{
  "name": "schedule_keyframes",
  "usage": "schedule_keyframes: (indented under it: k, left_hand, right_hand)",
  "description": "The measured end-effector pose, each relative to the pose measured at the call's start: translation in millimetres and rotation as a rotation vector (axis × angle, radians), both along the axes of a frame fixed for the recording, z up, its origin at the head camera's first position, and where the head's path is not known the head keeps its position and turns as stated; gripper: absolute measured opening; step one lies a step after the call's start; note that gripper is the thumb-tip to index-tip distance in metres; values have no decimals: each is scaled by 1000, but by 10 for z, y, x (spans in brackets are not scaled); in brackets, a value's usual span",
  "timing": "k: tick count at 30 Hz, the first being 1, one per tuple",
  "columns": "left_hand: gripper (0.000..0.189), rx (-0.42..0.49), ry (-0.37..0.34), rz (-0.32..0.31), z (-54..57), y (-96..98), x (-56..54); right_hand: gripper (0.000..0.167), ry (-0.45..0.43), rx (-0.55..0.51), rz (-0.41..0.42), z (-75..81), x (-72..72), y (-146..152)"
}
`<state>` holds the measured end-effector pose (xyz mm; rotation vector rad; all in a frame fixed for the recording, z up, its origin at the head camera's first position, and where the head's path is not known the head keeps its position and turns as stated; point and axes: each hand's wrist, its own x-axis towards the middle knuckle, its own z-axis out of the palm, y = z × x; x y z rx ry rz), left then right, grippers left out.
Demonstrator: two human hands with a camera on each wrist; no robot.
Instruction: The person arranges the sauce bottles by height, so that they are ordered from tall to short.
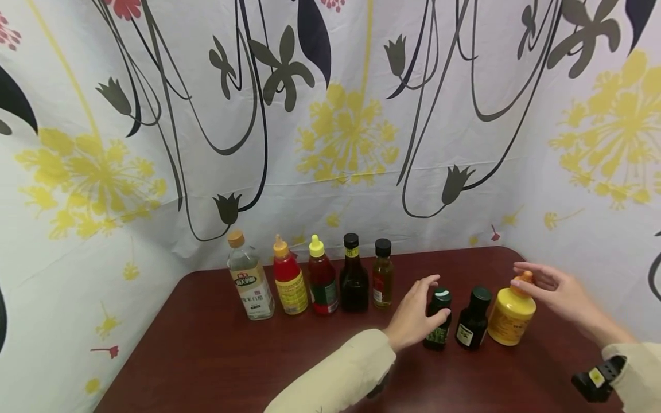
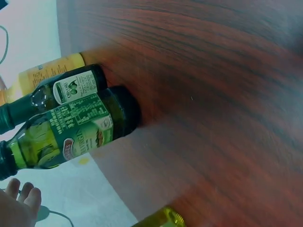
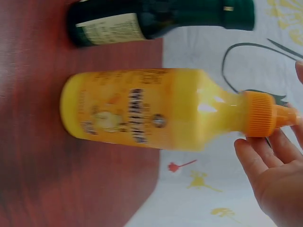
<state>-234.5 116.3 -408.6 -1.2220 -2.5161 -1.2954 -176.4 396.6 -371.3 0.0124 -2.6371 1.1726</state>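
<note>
My left hand [image 1: 415,316] is beside a small dark green bottle with a green cap [image 1: 438,321], thumb and fingers spread. In the left wrist view its fingertips [image 2: 29,195] are apart from that bottle's neck, and its green label [image 2: 83,126] shows. A yellow squeeze bottle with an orange nozzle cap [image 3: 137,109] stands at the right. My right hand [image 1: 560,292] is around the nozzle's height, fingers loosely extended behind it; whether they touch it I cannot tell. Between the two stands a dark bottle with a pale label [image 1: 471,321].
Along the back left stand a clear bottle with an orange cap [image 1: 251,281], two red sauce bottles [image 1: 290,281], a dark bottle [image 1: 353,281] and a small oil bottle [image 1: 383,275]. A flower-print cloth [image 1: 335,212] hangs behind the dark wooden table [image 1: 206,355].
</note>
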Motion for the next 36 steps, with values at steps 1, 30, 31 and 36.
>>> schedule_keyframes:
  k: [1,30,31,36]
  left_hand:
    - [56,14,-26,9,-13,19,-2]
    - [38,228,-223,59,-279,123,-136]
    - [38,234,-233,60,-280,123,-135]
    - [38,282,-246,66,-306,136,-131]
  right_hand:
    - [39,5,-2,-5,-39,0,1]
    - [39,11,-62,-82,-166,-23,22]
    - [39,9,-56,-83,-155,-33,24]
    - [33,33,-44,-86,-79,-86,-5]
